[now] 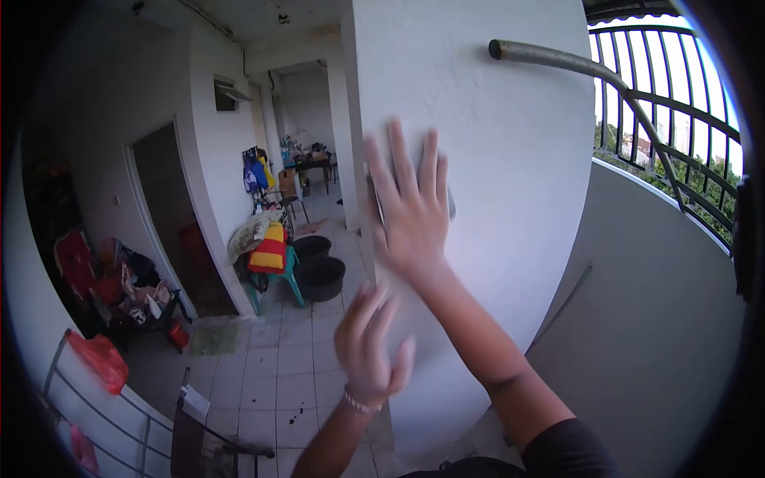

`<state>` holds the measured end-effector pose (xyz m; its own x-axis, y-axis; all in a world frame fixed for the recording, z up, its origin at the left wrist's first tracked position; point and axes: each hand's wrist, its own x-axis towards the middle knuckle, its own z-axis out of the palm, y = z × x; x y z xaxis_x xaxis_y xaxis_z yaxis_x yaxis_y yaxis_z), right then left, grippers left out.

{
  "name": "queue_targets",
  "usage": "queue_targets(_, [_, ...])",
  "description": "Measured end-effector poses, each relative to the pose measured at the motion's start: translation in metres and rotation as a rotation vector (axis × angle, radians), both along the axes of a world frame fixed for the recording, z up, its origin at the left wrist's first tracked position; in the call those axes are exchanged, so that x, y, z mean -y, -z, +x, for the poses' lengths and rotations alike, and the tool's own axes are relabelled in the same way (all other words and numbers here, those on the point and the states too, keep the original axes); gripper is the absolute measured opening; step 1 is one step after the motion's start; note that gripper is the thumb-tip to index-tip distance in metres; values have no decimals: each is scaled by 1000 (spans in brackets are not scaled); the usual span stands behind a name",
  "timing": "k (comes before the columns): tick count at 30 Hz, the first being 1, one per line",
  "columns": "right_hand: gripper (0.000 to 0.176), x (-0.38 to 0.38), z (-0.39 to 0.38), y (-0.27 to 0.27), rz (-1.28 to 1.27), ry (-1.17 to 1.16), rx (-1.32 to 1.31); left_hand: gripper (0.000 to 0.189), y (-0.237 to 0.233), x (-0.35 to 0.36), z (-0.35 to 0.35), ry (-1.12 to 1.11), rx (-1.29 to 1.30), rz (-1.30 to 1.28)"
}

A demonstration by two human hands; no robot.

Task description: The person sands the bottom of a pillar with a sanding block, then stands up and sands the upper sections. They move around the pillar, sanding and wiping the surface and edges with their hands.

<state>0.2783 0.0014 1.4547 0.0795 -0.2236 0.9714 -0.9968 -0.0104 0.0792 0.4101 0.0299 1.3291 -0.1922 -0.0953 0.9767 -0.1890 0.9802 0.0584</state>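
Note:
My right hand [416,215] is raised against the white wall section [510,183], its back toward me and its fingers spread. A thin dark edge of something flat shows beside the palm, mostly hidden behind it; what it is I cannot tell. Lower down and to the left, my left hand [370,346] hovers in front of the wall's corner, wearing a pale beaded bracelet [362,404]. Its fingers are loosely bent and apart, slightly blurred, with nothing visible in them.
A bent metal pipe [558,60] juts across the wall at upper right, by a barred railing [677,119]. Black basins [321,279] and a green stool [288,279] with cloths stand on the tiled floor. A dark chair [191,434] and metal rack [119,402] are at lower left.

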Motion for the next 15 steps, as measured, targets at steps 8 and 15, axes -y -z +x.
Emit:
queue_targets(8, [65, 2, 24, 4, -9, 86, 111, 77, -68, 4, -48, -323, 140, 118])
queue_targets(15, [68, -16, 24, 137, 258, 64, 176, 69, 56, -12, -44, -338, 262, 354])
